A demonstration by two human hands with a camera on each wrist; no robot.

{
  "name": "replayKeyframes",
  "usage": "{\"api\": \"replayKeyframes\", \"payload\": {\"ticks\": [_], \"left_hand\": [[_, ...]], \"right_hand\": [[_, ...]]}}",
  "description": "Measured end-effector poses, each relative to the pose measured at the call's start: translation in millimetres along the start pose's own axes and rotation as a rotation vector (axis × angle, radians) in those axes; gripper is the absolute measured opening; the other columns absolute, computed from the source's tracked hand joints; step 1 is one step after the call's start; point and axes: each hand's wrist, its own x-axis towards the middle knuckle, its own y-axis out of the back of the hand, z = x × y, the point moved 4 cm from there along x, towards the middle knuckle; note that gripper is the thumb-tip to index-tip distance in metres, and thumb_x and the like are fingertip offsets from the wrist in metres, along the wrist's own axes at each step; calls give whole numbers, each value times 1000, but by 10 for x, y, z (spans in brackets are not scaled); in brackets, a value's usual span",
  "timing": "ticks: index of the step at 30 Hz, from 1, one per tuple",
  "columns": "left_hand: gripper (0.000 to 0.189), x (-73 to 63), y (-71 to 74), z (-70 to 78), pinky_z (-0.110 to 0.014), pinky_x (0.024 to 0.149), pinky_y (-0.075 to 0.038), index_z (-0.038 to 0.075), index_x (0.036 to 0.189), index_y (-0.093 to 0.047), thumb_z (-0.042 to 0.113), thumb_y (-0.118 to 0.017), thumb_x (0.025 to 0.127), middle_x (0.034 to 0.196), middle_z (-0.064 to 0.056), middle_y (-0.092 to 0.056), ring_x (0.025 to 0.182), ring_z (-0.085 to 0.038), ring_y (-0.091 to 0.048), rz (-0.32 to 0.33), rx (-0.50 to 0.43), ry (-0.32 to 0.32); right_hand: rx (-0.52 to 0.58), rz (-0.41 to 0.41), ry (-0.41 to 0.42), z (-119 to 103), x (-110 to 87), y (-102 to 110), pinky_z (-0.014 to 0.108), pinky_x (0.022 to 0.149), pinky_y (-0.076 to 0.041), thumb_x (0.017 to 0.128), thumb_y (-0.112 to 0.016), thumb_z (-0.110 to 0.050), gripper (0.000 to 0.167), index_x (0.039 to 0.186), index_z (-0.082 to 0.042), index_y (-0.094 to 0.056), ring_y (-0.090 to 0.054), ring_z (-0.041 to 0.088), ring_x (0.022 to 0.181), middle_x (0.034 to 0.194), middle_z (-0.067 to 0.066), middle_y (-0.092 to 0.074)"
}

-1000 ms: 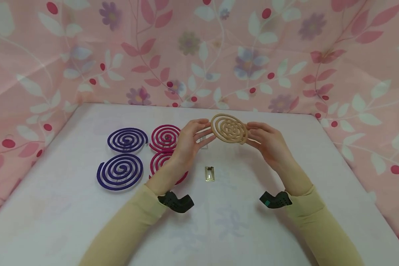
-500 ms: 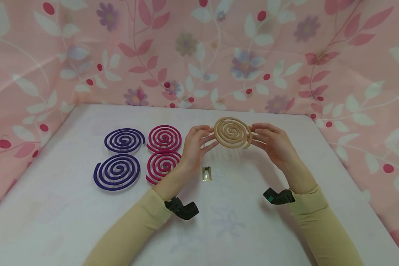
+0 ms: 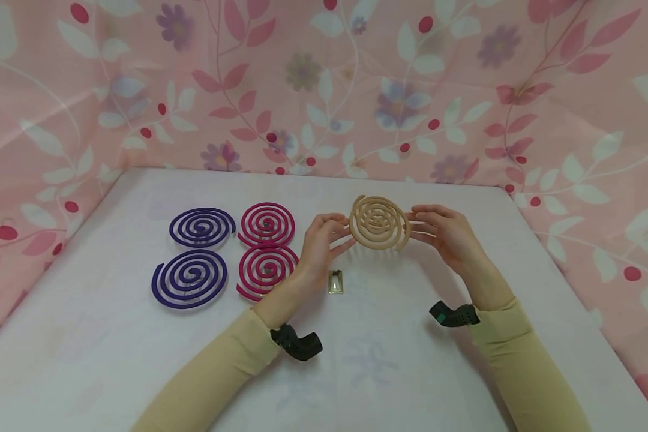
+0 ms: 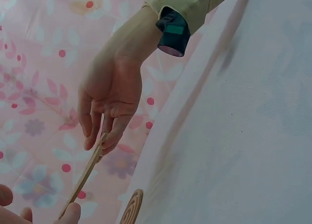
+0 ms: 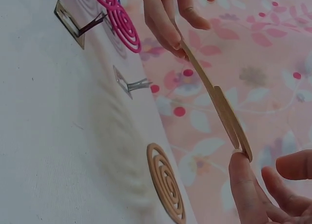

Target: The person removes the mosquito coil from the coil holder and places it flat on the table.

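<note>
A tan mosquito coil (image 3: 378,241) is held in the air between both hands, tilted toward the head camera. My left hand (image 3: 320,245) grips its left edge, and my right hand (image 3: 447,236) grips the right edge with fingers fairly extended. Seen edge-on in the right wrist view, the held coil (image 5: 207,85) runs from one hand to the other. Below it, a second tan coil (image 5: 165,185) lies on the white table. In the head view the lower coil is mostly hidden behind the held one, its rings showing through the gaps.
A gold metal coil stand (image 3: 336,282) lies in front of the hands; a silver stand (image 5: 129,85) shows in the right wrist view. Two purple coils (image 3: 190,279) and two magenta coils (image 3: 267,224) sit at the left. Floral cloth (image 3: 302,90) hangs behind the table.
The held coil has come down slightly and its tilt has altered. Both hands have lowered a little with it, the left also shifting right. The coils on the left stay put.
</note>
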Motion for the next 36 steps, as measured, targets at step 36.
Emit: {"api": "replayKeyframes", "payload": {"ticks": [36], "left_hand": [[48,70,-4,-235,-43,118,-34,-3,141,-36,24,-40,102,150,-27,-41,139,-38,-44,-194,186,199]], "right_hand": [[-268,-27,-129,283,138,300,27,84,-59,104,-52,-18,49,139,14,-38,-73,13,91,98,-1,-74]]}}
